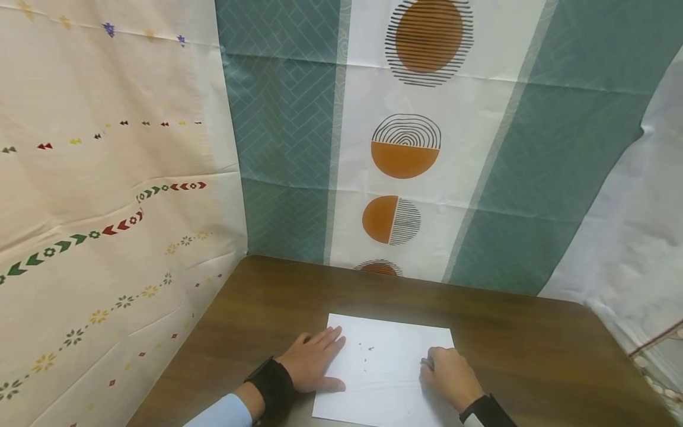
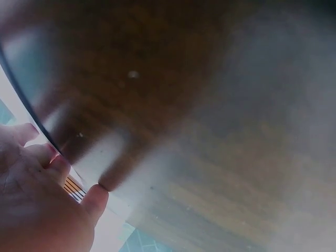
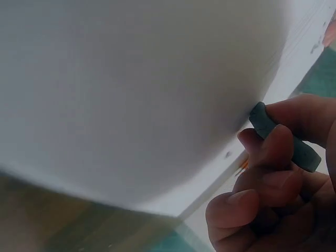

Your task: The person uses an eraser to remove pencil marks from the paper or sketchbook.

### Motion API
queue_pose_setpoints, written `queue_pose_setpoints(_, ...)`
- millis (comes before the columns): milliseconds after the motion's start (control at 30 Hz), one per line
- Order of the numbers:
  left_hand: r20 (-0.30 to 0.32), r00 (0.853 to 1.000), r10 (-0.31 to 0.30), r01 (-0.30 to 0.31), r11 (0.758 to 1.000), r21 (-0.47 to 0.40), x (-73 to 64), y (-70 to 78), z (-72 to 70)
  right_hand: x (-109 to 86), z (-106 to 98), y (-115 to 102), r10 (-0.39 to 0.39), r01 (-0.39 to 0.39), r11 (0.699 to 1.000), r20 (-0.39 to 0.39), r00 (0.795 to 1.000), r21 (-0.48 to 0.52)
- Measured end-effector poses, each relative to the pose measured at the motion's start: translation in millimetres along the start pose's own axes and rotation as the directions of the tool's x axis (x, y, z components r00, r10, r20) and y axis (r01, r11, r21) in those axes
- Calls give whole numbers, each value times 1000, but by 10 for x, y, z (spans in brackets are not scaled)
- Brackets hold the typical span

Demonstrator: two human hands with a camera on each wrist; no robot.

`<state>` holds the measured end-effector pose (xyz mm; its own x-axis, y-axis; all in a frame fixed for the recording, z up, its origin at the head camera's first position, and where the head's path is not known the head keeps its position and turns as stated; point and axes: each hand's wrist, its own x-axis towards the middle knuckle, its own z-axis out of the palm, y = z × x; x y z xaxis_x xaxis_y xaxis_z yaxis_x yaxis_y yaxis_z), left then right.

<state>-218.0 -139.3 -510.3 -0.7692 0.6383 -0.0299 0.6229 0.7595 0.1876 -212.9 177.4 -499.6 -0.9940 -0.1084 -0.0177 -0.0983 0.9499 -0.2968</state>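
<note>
A white sheet of paper (image 1: 389, 397) lies on the brown table, with faint lines across it and several dark crumbs (image 1: 370, 349) on its upper left part. My left hand (image 1: 312, 362) rests with straight, spread fingers over the sheet's left edge. On the right part of the paper, my right hand (image 1: 450, 376) pinches a small grey-green eraser (image 3: 286, 139) between thumb and fingers. One worn end of the eraser meets the paper in the right wrist view. From the left wrist, only part of the left hand (image 2: 47, 194) shows, beside the table surface.
The wooden table (image 1: 288, 290) stretches around the paper on the left, back and right. Behind it hangs a green and white curtain (image 1: 288, 148) with orange circles. A cream embroidered cloth (image 1: 107, 207) borders the left side and a white cloth (image 1: 635, 237) the right.
</note>
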Motion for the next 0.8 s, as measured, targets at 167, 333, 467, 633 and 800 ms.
queue_pose_setpoints(167,-12,1000,7,-7,1000,3,2,3,3,-25,-41,53,20,-20,1000,3,1000,17)
queue_pose_setpoints(333,-18,1000,9,-9,1000,16,13,-8,38,-44,-81,-14,-19,21,998,-32,999,66)
queue_pose_setpoints(467,-28,1000,14,-13,999,30,14,-12,16,-40,-104,-174,-88,98,991,-109,990,90)
queue_pose_setpoints(633,-29,1000,8,-7,1000,31,25,-8,8,2,-131,-417,-153,167,981,-138,979,98)
queue_pose_setpoints(800,-24,1000,2,-1,1000,31,35,-22,71,14,-140,-646,-185,201,970,-117,976,139)
